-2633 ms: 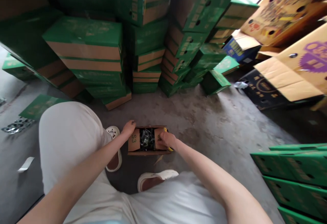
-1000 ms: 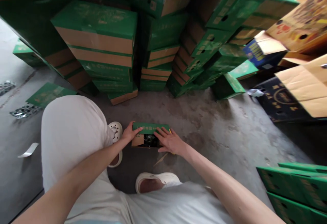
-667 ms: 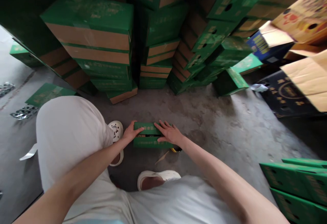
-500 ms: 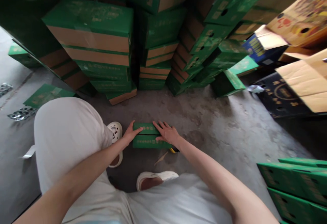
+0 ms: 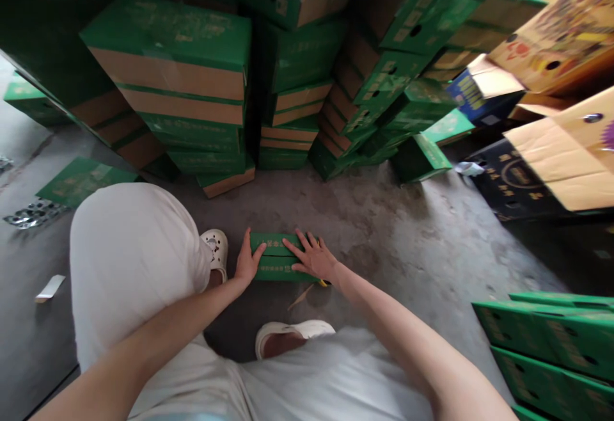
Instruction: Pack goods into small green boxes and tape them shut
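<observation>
A small green cardboard box with pale printed characters lies on the floor before me, its two top flaps meeting along a dark seam. My left hand is at its left end, thumb on the top and outstretched fingers along the side. Flat across the right part of the top lies my right hand, fingers spread. A small yellow-and-black object pokes out beneath that hand; I cannot make out its kind. A thin tan scrap rests on the floor just in front of the box.
Stacks of green boxes rise ahead. An open black carton and a blue box stand to the right. Flattened green cartons are at lower right. A green sheet and shiny strips lie at left.
My right hand's fingers have spread wider on the box top. My left hand has shifted slightly, and the seam between the flaps looks narrower.
</observation>
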A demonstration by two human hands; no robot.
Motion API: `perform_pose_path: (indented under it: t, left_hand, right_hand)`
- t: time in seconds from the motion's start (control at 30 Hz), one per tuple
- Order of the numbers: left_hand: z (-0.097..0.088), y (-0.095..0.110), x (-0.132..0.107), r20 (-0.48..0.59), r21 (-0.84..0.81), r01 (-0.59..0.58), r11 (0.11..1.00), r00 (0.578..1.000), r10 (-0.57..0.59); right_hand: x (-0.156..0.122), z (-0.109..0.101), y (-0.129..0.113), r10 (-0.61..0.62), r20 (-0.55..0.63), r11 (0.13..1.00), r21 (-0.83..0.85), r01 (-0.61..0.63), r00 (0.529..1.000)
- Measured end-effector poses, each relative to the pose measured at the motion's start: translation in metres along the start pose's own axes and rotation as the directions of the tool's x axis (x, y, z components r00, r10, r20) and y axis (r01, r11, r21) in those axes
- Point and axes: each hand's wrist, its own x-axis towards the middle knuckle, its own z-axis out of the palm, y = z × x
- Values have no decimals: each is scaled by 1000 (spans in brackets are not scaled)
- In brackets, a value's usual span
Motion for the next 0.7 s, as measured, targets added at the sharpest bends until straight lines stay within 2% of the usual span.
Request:
perform_pose_path:
  t: [0.2,0.3,0.37,0.4,0.47,0.5,0.6,0.7]
  left_hand:
    - [-4,16,22,65,43,-73,996,995,70]
    - [-4,28,19,60,193,-218,957,976,210]
    - [-3,30,3,152,298,-386,873,922,355]
    - [-1,29,-6,235,323,-474,819,878,416]
    - [2,21,-24,397,327,-608,723,783,479]
    - [3,16,-30,450,333,-646,686,749,487]
    - [6,5,-30,516,384,-698,604,705,486]
    - [4,1,-17,545,424,-738,526,671,503]
  right_hand:
    - [-2,0,-7,110,-35,994,19,-109,993]
    - [-5,-1,-12,161,-33,987,30,-160,986]
    - [-8,0,-16,174,-38,984,30,-173,984]
    - [-10,0,-17,176,-44,984,29,-175,983]
    - [-12,0,-20,181,-50,983,28,-180,982]
    - [-13,-1,-21,184,-49,983,28,-183,982]
    - [-10,-4,-17,174,-31,984,40,-173,984]
    - [-8,-9,2,87,4,993,85,-87,996]
